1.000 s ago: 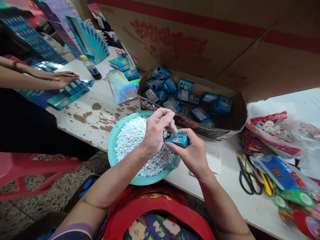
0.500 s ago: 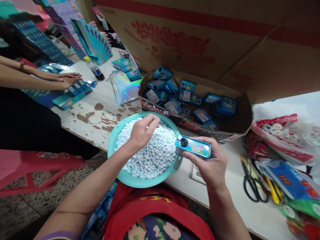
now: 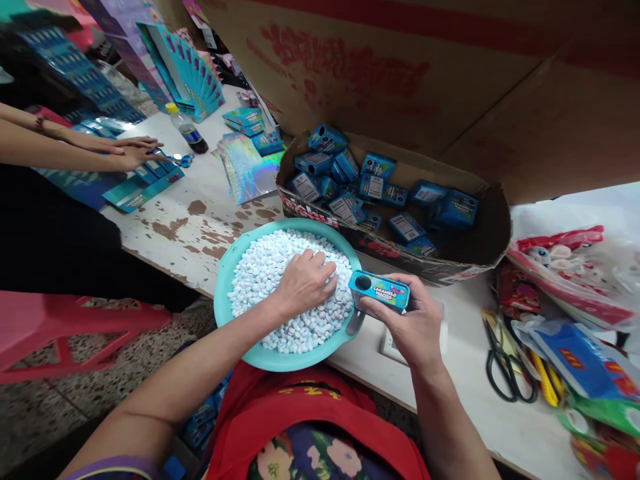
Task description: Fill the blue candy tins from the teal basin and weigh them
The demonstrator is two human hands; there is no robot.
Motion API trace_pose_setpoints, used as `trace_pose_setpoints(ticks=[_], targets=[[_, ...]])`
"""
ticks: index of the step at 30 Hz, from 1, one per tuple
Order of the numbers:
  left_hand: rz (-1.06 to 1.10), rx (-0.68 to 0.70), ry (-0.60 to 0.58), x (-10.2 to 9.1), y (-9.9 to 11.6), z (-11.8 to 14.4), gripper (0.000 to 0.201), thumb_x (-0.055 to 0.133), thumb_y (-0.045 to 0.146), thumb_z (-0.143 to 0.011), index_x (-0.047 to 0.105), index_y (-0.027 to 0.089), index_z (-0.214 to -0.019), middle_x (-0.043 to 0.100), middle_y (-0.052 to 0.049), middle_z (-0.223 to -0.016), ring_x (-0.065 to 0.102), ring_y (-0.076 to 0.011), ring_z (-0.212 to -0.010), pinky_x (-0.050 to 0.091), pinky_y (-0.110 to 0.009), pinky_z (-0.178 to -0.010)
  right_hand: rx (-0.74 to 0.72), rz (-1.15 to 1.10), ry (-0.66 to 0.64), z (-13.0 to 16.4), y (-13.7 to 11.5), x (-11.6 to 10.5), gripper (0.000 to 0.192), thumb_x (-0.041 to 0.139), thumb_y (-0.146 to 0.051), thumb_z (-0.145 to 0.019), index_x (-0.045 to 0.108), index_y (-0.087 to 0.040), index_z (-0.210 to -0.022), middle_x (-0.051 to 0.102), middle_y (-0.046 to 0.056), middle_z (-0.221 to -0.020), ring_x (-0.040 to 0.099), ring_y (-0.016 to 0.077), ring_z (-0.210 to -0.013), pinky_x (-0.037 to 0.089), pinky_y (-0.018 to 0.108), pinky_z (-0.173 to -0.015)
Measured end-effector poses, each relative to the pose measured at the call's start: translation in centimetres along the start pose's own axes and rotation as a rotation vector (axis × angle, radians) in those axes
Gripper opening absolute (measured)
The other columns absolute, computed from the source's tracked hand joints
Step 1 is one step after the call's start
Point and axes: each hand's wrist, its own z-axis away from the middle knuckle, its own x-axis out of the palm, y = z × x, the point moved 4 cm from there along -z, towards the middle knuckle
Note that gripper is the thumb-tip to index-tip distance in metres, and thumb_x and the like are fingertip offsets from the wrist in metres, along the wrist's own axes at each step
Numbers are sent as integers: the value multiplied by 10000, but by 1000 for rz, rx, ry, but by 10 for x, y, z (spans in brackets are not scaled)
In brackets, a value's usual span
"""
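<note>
My left hand [image 3: 307,283] is down in a heap of small white candies [image 3: 270,267], its fingers curled among them and the tips partly buried. The candies fill a turquoise basin [image 3: 223,280] at the table's front edge. Over the basin's right rim, my right hand [image 3: 417,320] grips a small blue candy box [image 3: 383,291] between thumb and fingers. The box lettering reads "Caramelo Macizo", and a dark round hole shows at the left of its top face.
Behind the basin stands a low carton [image 3: 480,263] holding several blue boxes. Scissors [image 3: 503,363] and a yellow cutter [image 3: 547,380] lie at right. A co-worker's hands [image 3: 130,153] press on blue packs at left, near a bottle [image 3: 190,132].
My left hand has come down and right, from above the candies into them. The white candy at the box's hole is no longer seen there. The box has shifted slightly left.
</note>
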Motion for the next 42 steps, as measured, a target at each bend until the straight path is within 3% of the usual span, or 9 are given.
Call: trace_pose_setpoints(ticks=[3,6,9,12,15,18,22,32,42], targets=[[109,-51,27,2,-6,-2,310,401,290,-931,631,182,-753,585,-88,-727,487,-201,-678,304,-322,-586,-9,32,-25,0,-3,2,451,829,-496,-633,640,-223,-937,680,-6,-802,637,159,-685,547,284,-651],[367,-186,124,-2,-13,-3,270,467,272,-883,584,196,-652,544,-49,-643,481,-165,-643,270,-284,-540,-45,52,-60,-1,-10,7,421,814,-494,-657,635,-223,-925,681,-6,-815,632,156,-693,535,278,-654],[778,-450,315,-14,-25,-2,251,546,295,-824,538,198,-592,505,-12,-602,484,-137,-619,321,-244,-542,-83,66,-105,-3,-18,13,406,801,-492,-680,631,-222,-931,679,-10,-806,628,150,-683,518,269,-651],[1291,-700,386,-30,-27,-5,252,558,347,-812,534,192,-614,464,22,-578,426,-91,-474,310,-225,-453,-135,111,-139,-4,-27,21,415,787,-503,-696,627,-222,-956,690,-2,-832,641,160,-713,512,276,-684],[1693,-745,435,-49,-18,-14,243,555,377,-805,520,187,-657,465,34,-596,409,-63,-403,263,-210,-386,-210,174,-181,-4,-37,32,424,773,-519,-707,629,-226,-978,705,16,-880,656,180,-767,505,286,-710],[1906,-727,485,-59,-9,-21,225,597,370,-761,503,185,-674,487,35,-608,464,-65,-427,325,-196,-396,-263,215,-214,-6,-46,41,408,767,-518,-715,636,-228,-970,714,24,-894,662,193,-799,495,291,-721],[1947,-721,526,-55,-6,-25,239,644,339,-740,482,181,-662,500,36,-620,535,-84,-477,420,-210,-455,-243,256,-208,-11,-49,45,416,757,-530,-719,640,-228,-980,724,33,-901,663,202,-799,483,291,-702],[1884,-646,440,-56,-7,-30,307,705,347,-778,491,176,-641,511,43,-550,515,-70,-449,411,-192,-463,-154,248,-201,-17,-47,45,444,780,-538,-674,660,-220,-959,727,21,-872,661,198,-774,471,274,-669],[1824,-599,469,-58,-5,-36,323,705,377,-796,498,174,-656,520,46,-534,539,-76,-464,433,-194,-490,-157,213,-188,-21,-46,45,434,779,-534,-677,660,-218,-951,721,14,-866,651,180,-747,469,268,-661]])
